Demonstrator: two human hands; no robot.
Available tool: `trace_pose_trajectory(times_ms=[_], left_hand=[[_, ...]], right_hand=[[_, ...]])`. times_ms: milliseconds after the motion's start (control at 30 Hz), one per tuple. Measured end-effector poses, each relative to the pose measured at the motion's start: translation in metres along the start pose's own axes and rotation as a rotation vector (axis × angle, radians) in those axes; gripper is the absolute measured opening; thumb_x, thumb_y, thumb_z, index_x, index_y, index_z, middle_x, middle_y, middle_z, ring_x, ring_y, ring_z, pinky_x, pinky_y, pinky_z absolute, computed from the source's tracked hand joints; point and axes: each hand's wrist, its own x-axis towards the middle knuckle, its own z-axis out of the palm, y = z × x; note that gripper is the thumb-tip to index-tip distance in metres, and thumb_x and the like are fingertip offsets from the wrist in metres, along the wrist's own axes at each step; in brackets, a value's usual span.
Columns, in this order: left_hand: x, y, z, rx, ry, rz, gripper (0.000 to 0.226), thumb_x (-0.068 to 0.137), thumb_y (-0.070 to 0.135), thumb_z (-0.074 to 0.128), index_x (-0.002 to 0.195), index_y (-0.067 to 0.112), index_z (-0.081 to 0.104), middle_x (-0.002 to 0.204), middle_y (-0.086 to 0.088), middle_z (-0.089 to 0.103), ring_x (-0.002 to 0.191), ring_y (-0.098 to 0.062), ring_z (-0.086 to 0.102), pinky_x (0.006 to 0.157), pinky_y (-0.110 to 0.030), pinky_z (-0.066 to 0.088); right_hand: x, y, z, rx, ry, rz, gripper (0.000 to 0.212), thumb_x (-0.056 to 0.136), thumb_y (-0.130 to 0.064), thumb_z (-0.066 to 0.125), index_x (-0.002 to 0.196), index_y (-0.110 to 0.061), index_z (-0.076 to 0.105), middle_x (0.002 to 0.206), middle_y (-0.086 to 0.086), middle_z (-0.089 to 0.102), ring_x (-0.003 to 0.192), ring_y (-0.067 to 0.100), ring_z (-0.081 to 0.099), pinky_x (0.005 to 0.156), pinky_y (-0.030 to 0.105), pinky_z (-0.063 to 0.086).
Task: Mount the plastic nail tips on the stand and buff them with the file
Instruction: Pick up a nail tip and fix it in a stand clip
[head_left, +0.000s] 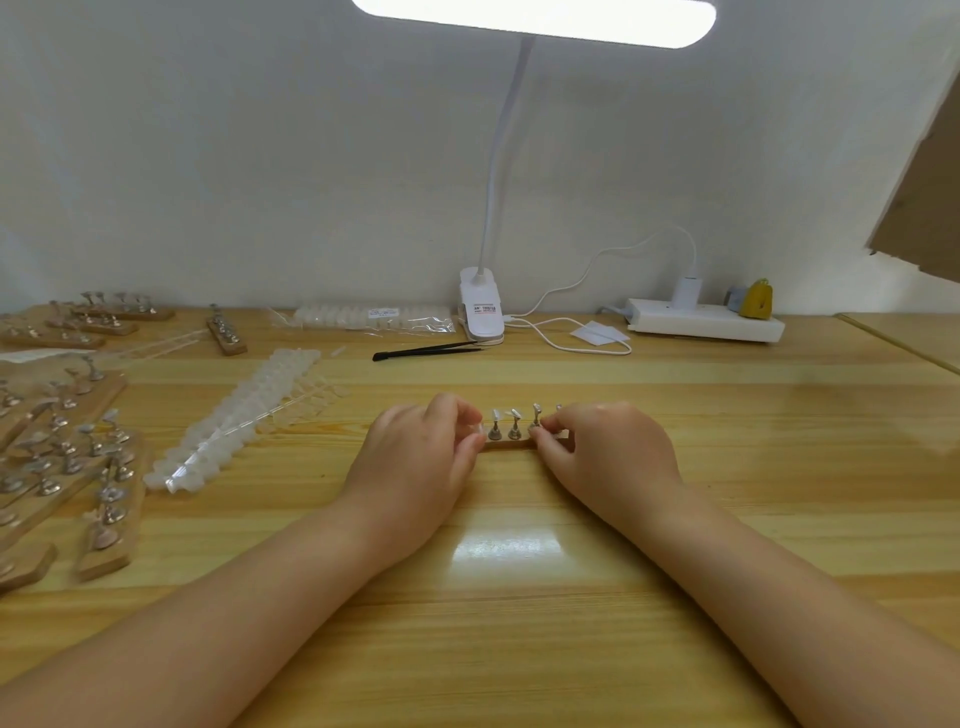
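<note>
A small wooden stand (511, 443) with several metal pegs lies at the table's middle. Clear nail tips sit on the pegs between my hands, one of them a nail tip (496, 415). My left hand (421, 467) curls round the stand's left end, its fingertips pinching at the leftmost peg, where a clear tip shows faintly. My right hand (605, 452) pinches the stand's right end and hides the pegs there. Strips of loose clear nail tips (244, 421) lie to the left. I cannot make out a file.
Several more wooden stands (67, 457) with pegs crowd the table's left side. Black tweezers (426, 351), a bag of tips (374, 317), a clip-on lamp (480, 306) with its cable and a white power strip (704, 322) line the back edge by the wall.
</note>
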Motion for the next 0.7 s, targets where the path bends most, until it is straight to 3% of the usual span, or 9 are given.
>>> trace_pose_trajectory(times_ms=[400,567,700], left_hand=[[-0.001,0.002,0.000,0.006,-0.005,-0.013,0.018,0.098,0.032,0.045,0.112,0.021,0.051,0.102,0.012,0.065,0.100,-0.012,0.054,0.089,-0.020,0.023],[-0.003,0.002,-0.003,-0.071,0.006,-0.024,0.024,0.098,0.031,0.046,0.118,0.019,0.053,0.114,0.010,0.059,0.110,-0.010,0.050,0.092,-0.017,0.025],[-0.005,0.006,-0.011,-0.100,0.062,0.028,0.024,0.095,0.024,0.053,0.116,0.015,0.058,0.114,0.005,0.062,0.111,-0.014,0.054,0.096,-0.024,0.031]], right_hand=[[0.003,-0.002,0.003,0.110,0.006,0.004,0.024,0.094,-0.039,0.055,0.105,-0.026,0.072,0.093,-0.003,0.072,0.090,0.021,0.064,0.069,0.033,0.050],[-0.002,-0.001,0.000,0.335,0.131,0.037,0.008,0.087,-0.025,0.064,0.089,-0.020,0.070,0.063,-0.012,0.056,0.063,0.011,0.053,0.059,0.030,0.044],[-0.007,-0.008,-0.005,0.524,0.195,0.004,0.003,0.081,-0.014,0.069,0.080,-0.016,0.067,0.067,-0.009,0.064,0.058,0.007,0.058,0.059,0.030,0.050]])
